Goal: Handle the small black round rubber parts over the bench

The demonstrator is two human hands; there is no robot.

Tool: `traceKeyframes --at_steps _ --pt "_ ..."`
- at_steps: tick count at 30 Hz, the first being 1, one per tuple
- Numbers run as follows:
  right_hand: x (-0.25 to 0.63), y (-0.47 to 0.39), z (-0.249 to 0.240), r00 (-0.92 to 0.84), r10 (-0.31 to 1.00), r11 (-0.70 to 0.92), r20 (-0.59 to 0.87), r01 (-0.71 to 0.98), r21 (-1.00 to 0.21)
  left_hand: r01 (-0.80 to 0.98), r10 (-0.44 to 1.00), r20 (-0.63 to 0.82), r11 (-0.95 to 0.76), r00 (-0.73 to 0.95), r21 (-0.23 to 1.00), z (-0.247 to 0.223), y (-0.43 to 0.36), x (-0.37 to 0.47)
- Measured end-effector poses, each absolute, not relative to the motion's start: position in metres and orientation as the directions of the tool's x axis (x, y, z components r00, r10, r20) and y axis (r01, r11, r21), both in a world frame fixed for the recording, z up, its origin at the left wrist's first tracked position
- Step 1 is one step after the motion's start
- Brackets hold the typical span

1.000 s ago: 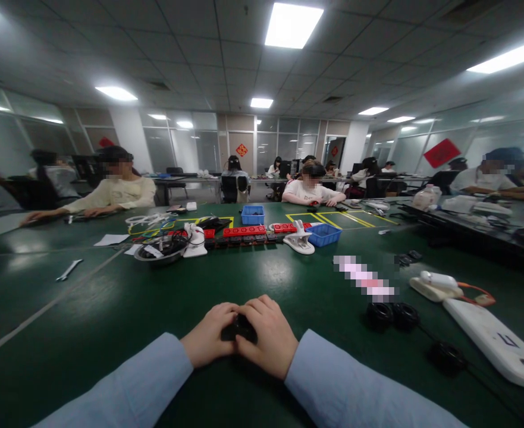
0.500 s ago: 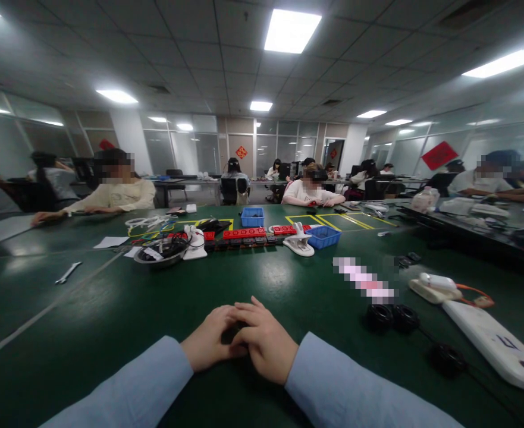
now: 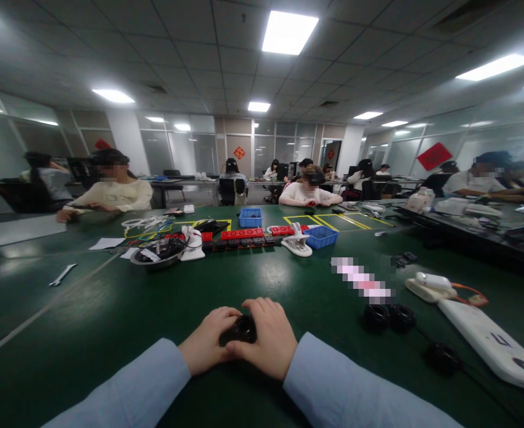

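A small black object with a round, ring-like end (image 3: 245, 327) sits low over the green table, between my two hands. My left hand (image 3: 208, 340) curls round its left side, with the thumb and fingers bent against it. From the right, my right hand (image 3: 271, 336) wraps over it, its thumb reaching across the near side to my left fingers. Most of the object's body is hidden by the fingers, so its exact kind cannot be made out.
On the right lie black round pieces with a cable (image 3: 389, 318), and a white elongated device (image 3: 489, 342). Farther back are a metal bowl of black cables (image 3: 157, 261), red power strips (image 3: 242, 233), white clips and blue bins (image 3: 322, 236). A wrench (image 3: 62, 274) lies left. Co-workers sit beyond.
My right fingers have shifted up and right off the top of my left hand, so the black object's round end now shows between the hands. The view has turned slightly.
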State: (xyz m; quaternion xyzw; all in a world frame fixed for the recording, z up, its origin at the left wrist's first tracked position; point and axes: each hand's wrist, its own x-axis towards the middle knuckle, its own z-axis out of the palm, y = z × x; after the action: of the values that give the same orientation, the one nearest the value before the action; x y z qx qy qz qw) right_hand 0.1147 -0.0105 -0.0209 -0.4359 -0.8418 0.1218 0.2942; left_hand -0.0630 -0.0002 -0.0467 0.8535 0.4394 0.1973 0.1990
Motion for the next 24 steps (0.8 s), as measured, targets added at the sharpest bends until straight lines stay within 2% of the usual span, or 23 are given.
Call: traceKeyframes --at_steps 8,24 --pt "0.1138 -0.0062 -0.0258 -0.486 0.796 0.602 0.361 0.697 -0.389 0.71 0.864 0.15 -0.483 0.48 0.513 -0.0452 -0.0032 -0.059" --pt "0.1163 -0.0081 -0.0203 -0.666 0.621 0.782 0.414 0.489 -0.387 0.689 0.858 0.164 -0.492 0.486 0.532 -0.0434 -0.0029 -0.0587"
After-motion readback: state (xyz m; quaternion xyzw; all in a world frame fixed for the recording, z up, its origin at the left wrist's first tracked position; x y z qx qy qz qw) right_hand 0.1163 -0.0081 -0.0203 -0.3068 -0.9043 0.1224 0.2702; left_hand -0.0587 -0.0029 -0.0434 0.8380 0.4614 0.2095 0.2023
